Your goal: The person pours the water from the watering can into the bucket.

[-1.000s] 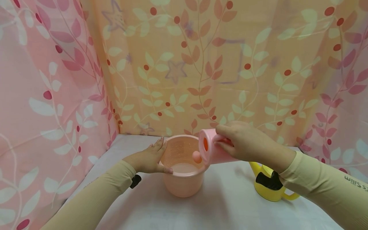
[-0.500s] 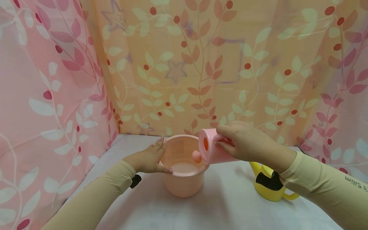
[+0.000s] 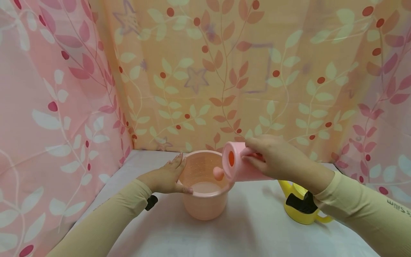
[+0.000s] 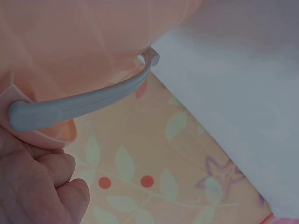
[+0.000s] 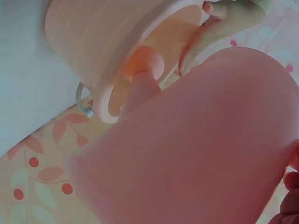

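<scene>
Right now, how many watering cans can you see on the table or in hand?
2: a pink watering can tipped over the pink bucket in the right hand, and a yellow watering can standing behind that wrist.

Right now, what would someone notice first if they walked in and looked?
Probably the pink watering can, tipped on its side in the right hand, its spout over the pink bucket in the middle of the white table. The left hand rests against the bucket's rim, and leafy curtains hang all around.
</scene>
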A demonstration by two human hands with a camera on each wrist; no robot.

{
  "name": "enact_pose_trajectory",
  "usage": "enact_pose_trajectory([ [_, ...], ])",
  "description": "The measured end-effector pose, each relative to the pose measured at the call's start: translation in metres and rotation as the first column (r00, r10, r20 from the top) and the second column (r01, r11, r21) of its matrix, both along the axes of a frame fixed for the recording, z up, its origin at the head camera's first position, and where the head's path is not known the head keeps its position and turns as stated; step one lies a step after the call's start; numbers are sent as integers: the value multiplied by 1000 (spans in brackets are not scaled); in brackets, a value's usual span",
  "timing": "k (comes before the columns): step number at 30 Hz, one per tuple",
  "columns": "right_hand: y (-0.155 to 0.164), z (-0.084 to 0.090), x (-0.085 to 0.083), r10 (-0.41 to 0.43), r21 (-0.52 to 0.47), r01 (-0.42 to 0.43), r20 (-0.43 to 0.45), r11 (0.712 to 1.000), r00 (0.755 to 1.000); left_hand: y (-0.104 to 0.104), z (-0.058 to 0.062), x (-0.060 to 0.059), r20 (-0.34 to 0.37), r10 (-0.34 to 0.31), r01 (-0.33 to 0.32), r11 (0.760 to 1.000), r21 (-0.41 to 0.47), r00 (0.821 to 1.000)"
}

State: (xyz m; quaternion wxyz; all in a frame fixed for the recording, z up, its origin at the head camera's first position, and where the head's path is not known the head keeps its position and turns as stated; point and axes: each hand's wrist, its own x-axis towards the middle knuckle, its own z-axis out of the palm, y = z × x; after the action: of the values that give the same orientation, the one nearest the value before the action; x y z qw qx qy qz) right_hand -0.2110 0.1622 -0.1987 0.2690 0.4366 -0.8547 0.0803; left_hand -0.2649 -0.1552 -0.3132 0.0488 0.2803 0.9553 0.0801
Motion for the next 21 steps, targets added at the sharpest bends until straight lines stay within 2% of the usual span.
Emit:
enact_pose_trajectory([
  [15,16,-7,-4,-37,-203,38,11,978,999,-1,-4,-4,1,7,-7,1000,1,1000],
  [21,24,-9,-1,-145,-255,171,118,952,982,-1,-3,-3,7,16,-16,1000,-2,1000],
])
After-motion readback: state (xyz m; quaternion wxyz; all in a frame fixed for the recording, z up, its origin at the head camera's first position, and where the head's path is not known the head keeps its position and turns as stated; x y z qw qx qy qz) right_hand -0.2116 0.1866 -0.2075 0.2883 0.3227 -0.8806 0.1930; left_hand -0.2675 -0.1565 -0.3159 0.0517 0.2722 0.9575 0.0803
